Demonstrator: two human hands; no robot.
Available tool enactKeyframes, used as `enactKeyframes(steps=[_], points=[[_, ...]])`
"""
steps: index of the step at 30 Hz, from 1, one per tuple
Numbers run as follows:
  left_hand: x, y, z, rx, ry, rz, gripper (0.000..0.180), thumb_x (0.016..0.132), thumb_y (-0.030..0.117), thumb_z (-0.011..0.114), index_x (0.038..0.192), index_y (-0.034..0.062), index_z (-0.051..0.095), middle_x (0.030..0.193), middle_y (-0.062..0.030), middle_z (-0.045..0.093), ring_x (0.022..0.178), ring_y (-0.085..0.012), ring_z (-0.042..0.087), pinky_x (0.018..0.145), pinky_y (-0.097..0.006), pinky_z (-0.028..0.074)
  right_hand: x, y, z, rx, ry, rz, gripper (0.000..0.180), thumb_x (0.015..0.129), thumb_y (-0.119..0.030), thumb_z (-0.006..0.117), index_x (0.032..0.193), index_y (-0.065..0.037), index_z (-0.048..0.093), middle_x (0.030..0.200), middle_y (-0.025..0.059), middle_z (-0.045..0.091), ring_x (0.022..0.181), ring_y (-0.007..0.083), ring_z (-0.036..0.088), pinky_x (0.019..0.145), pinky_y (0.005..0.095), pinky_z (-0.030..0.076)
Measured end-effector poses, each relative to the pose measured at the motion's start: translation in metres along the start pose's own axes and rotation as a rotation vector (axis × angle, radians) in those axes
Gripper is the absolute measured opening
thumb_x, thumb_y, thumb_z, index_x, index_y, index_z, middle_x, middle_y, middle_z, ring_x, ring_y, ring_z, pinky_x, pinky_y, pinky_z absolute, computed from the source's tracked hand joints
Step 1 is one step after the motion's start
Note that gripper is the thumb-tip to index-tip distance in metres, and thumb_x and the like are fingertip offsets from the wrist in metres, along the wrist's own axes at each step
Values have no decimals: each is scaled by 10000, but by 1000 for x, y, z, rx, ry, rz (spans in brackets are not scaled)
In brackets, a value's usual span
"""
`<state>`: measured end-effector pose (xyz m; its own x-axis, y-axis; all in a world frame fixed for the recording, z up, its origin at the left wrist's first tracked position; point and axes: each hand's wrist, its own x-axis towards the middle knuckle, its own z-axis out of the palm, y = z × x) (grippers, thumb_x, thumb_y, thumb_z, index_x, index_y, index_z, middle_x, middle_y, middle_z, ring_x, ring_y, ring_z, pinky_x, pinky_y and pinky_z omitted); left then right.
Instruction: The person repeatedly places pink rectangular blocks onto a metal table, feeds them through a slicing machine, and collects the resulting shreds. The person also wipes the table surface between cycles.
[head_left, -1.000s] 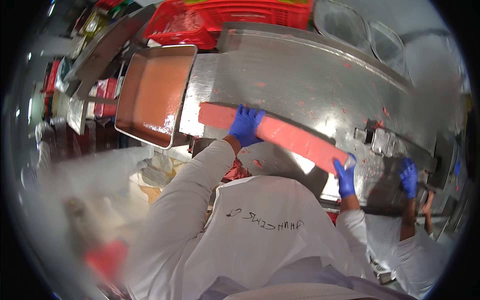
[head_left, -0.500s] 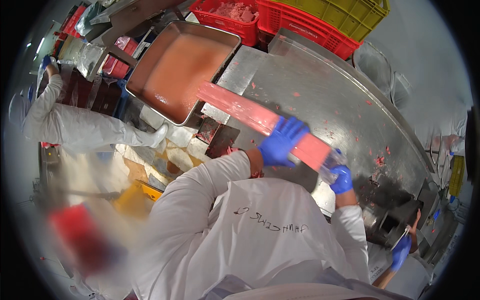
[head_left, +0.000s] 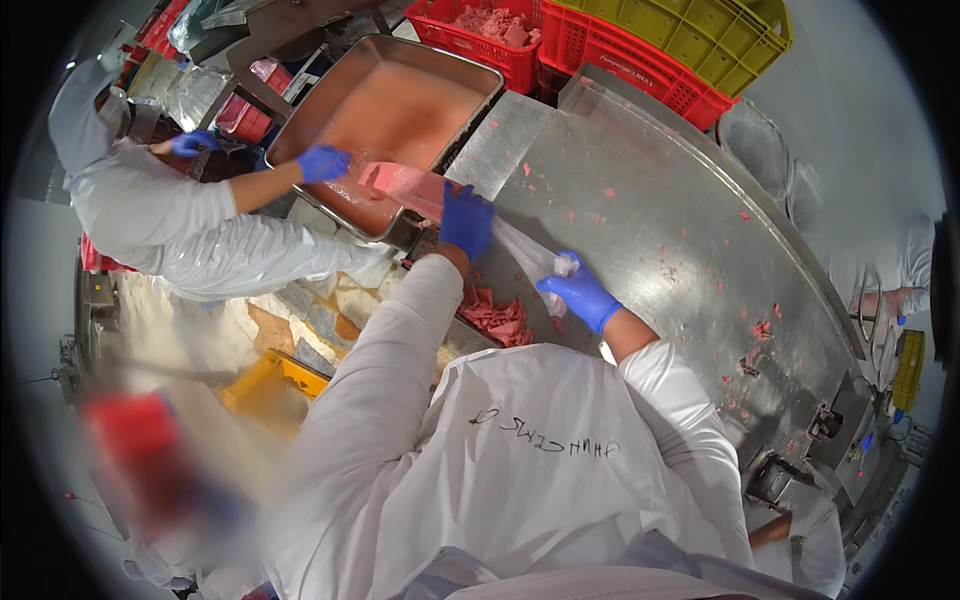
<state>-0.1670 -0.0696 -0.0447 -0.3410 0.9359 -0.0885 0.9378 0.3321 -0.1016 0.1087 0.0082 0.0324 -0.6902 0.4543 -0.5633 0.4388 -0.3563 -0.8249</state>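
Plastic (head_left: 522, 250), probably, in closed right hand (head_left: 584, 291)

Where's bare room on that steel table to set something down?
Mid-tabletop, between the right hand and raised far rim, bare but for pink crumbs; also the steel strip beside the metal tray. Crowded: the tray's near end, with a co-worker's gloved hand, pink slab and left hand.

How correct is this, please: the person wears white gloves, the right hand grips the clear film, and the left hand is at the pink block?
One thing is wrong: the gloves are blue, not white, as the head view shows. The right hand grips the clear film, and the left hand is at the pink block.
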Motion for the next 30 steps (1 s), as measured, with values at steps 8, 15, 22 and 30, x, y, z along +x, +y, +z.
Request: enactKeyframes(steps=[8,15,22,30], points=[[-12,-25,-7,-147,-52,64,324,922,273,633,1229,220,722,1223,-77,711,1303,-296,589,1245,-623,230,-43,-19,-24,120,31,-30,634,829,-90,790,1392,-68,499,1153,105,623,1045,197,632,860,319,548],[-8,39,-52,-394,15,202,356,847,216,689,1199,159,686,1079,-93,715,1109,-313,666,1209,-553,314,-179,-28,-103,112,543,-506,733,806,-5,781,1485,-82,513,1429,86,570,1315,213,547,1060,343,499],[-7,168,-271,-1278,404,684,371,893,142,645,1252,49,635,1159,-184,709,1137,-377,674,1022,-479,514,-348,-173,-180,-276,1360,-1123,779,856,-187,770,1553,-52,449,1543,154,532,1379,288,537,1109,437,481],[20,223,-244,-1134,128,397,382,982,176,597,1321,1,576,1154,-256,703,1060,-424,695,944,-480,541,-128,-207,-237,-525,549,-311,881,907,-424,779,1605,-60,384,1503,168,580,1333,332,593,1092,446,495]])
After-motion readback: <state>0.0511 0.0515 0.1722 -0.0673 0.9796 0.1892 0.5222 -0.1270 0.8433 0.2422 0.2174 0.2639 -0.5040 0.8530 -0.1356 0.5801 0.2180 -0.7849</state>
